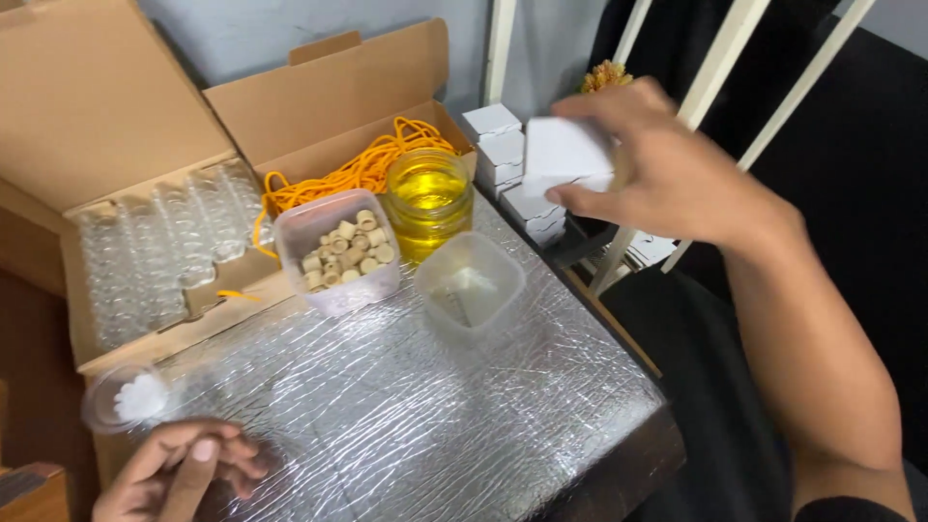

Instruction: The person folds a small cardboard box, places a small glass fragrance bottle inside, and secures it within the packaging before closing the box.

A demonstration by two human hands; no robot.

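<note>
My right hand (667, 164) is raised at the upper right and grips a small white box (563, 155) above a stack of similar white boxes (503, 155). My left hand (179, 474) rests at the lower left edge of the foil-covered table (406, 416), fingers curled, with nothing visible in it. Close by the left hand sits a small clear cup with white pieces (130, 398).
A jar of yellow liquid (428, 198), a clear tub of small wooden corks (338, 251) and an empty clear tub (471, 287) stand mid-table. Behind are a cardboard box of small glass bottles (155, 256) and another with orange cord (358, 169).
</note>
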